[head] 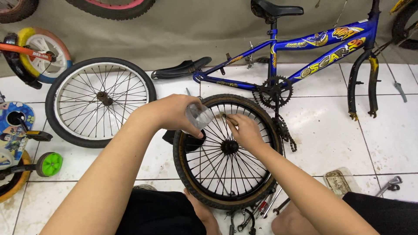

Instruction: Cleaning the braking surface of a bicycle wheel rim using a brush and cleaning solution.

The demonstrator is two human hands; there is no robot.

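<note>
Black-spoked wheel (226,150) is stood upright; above its hub, left hand (174,114) is clamped on a clear jar (198,116), right hand (244,130) pinched at spokes.

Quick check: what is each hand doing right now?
Left hand: closed around a small clear plastic container.
Right hand: fingertips pinched at the black spoked wheel; contents unclear.

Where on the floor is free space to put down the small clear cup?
Bare tiles lie right of the black wheel, between the blue frame's fork and the tray. A smaller patch lies between the white wheel and the black one. Below the black wheel it is crowded with tools.
</note>
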